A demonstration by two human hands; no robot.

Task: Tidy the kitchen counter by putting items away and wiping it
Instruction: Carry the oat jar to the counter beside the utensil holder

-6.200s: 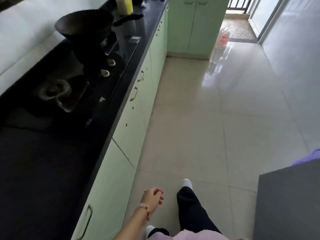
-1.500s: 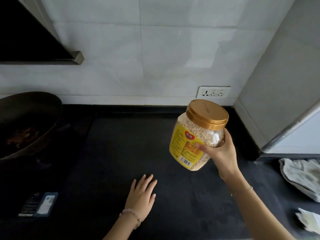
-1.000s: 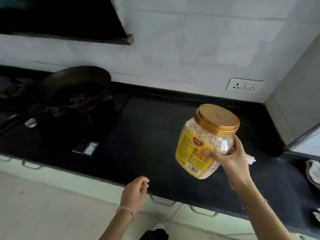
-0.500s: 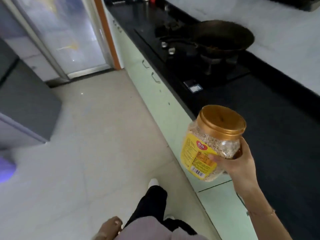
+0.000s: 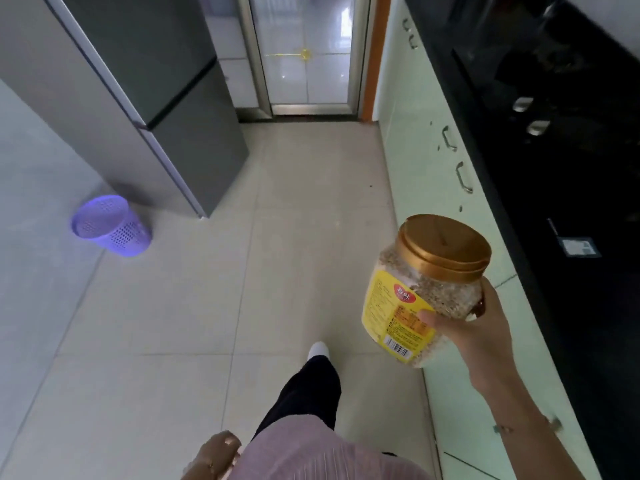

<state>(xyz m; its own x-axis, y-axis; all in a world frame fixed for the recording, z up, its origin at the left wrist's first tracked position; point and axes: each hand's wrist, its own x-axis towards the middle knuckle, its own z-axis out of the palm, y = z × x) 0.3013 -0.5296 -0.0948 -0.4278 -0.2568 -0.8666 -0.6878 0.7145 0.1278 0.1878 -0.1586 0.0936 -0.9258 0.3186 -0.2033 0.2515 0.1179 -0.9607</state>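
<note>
The right hand (image 5: 474,336) holds a clear plastic jar (image 5: 426,296) in the air over the floor (image 5: 173,323), at about 4 o'clock in the view. It is just off the pale green cabinet fronts (image 5: 412,140) and short of the black tabletop (image 5: 581,188). The grip is closed round the jar's lower body, thumb across the label and fingers behind.

The jar is full of pale grain and capped with a gold screw lid (image 5: 445,245). Its yellow label (image 5: 391,317) carries a red heart-shaped badge with two white characters, too soft to read with any confidence. Lines of small print and a barcode lie near the base.

The jar's long axis is tilted, with the lid toward 1 o'clock and the base toward 7 o'clock.

The left hand (image 5: 214,453) hangs at 6 o'clock beside the hip, blurred and cut by the edge, so I cannot tell how its grip stands.

A small printed sticker (image 5: 576,245) lies on the tabletop at 3 o'clock. A purple perforated basket (image 5: 110,226) sits on the floor at 9 o'clock, beside a grey fridge (image 5: 145,84).
</note>
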